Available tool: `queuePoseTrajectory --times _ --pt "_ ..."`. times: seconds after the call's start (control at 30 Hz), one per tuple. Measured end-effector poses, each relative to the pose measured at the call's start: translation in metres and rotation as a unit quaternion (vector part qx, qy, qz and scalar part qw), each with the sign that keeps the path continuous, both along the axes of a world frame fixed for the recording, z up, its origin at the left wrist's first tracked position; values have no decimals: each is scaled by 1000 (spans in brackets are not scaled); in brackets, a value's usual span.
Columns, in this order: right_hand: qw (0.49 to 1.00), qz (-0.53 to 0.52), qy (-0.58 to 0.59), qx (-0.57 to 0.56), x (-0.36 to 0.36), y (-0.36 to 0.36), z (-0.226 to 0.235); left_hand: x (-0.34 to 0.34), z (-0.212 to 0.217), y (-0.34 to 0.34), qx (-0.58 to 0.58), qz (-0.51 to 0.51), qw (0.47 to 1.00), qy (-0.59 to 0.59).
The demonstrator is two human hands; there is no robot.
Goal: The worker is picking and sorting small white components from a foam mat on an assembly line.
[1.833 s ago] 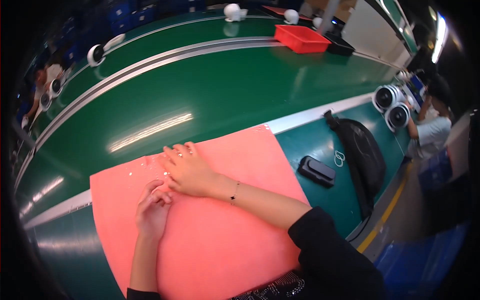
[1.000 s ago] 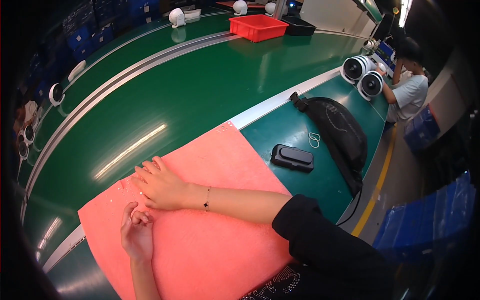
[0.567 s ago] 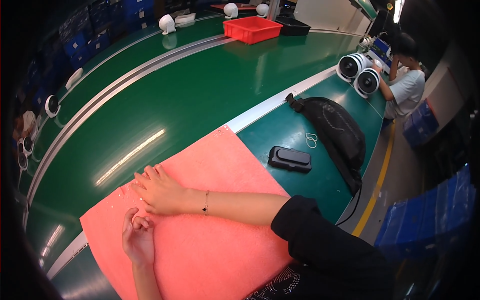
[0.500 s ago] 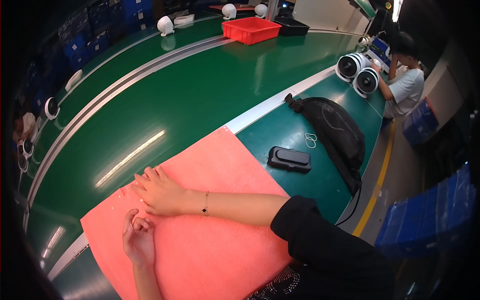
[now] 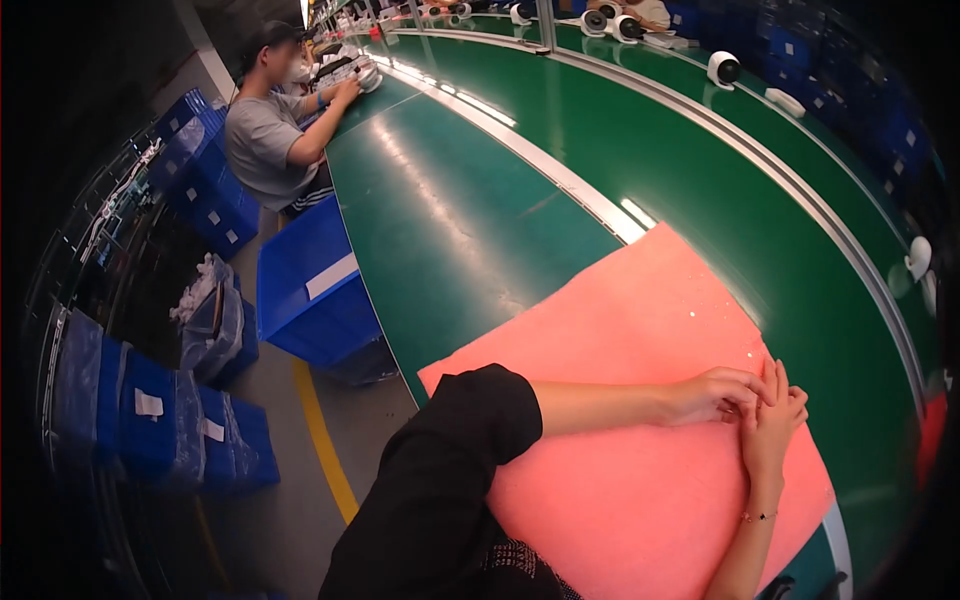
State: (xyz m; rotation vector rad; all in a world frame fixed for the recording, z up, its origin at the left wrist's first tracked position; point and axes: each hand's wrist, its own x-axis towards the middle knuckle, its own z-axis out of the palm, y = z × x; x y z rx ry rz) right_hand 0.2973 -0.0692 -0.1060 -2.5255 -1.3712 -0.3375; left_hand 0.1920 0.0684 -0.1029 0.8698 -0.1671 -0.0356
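Note:
A pink, soft-looking mat [image 5: 620, 390] covers the near bench and overlaps the green conveyor. Over its right part, my left hand [image 5: 712, 397] reaches across with fingers loosely bent, their tips against my right hand. My right hand [image 5: 772, 425], with a thin bracelet at the wrist, points away from me, its fingers mostly stretched. Neither hand shows an object in it. Close to my right fingertips, a few tiny shiny bits [image 5: 751, 355] lie near the mat's far edge.
The green conveyor [image 5: 640, 130] curves past, with a white-and-black round device [image 5: 722, 70] and a white part [image 5: 785, 102] beyond its rail. A co-worker [image 5: 270, 130] sits at the far left bench. Blue bins [image 5: 315, 280] and wrapped blue crates [image 5: 165, 425] stand on the left floor.
My view has swung left, so the black mesh bag, black case and red tray are out of sight or at the rim. My hands have come together and touch.

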Motion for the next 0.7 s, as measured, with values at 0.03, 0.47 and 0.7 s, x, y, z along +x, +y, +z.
queuePoseTrajectory --times 0.03,0.47,0.7 --pt "1000 6 15 -2 -3 4 1 -6 3 2 9 15 1000 6" --pt "999 10 43 -12 -1 -3 9 0 2 -3 4 10 1000 21" --pt "999 8 36 -9 -2 -5 7 0 -1 -4 -1 4 1000 8"
